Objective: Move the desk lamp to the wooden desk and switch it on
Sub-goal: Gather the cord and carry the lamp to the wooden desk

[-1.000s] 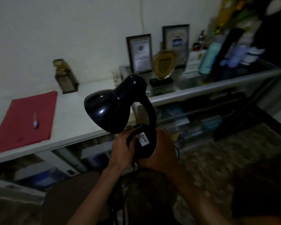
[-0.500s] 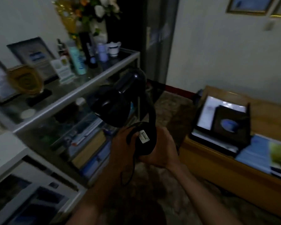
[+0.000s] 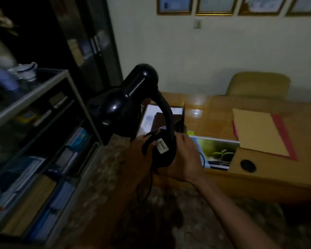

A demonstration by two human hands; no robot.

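Note:
I hold a black desk lamp (image 3: pixel 126 106) in mid-air at the centre of the head view, its shade tilted down to the left and unlit. My left hand (image 3: pixel 142 155) and my right hand (image 3: pixel 185 157) both grip its round base, which bears a white label. The lamp's black cord hangs in a loop below my hands. The wooden desk (image 3: pixel 267 175) stands ahead and to the right, beyond the lamp.
On the desk lie a tan folder on a red one (image 3: pixel 258 130), a picture book (image 3: pixel 215 151) and a dark box on papers (image 3: pixel 178 117). A glass-topped shelf unit (image 3: pixel 43 123) full of books is on my left. A padded chair (image 3: pixel 258 85) stands behind the desk.
My view has swung right from the white counter and shelf to the wooden desk, which now fills the right side. The lamp stays in both hands.

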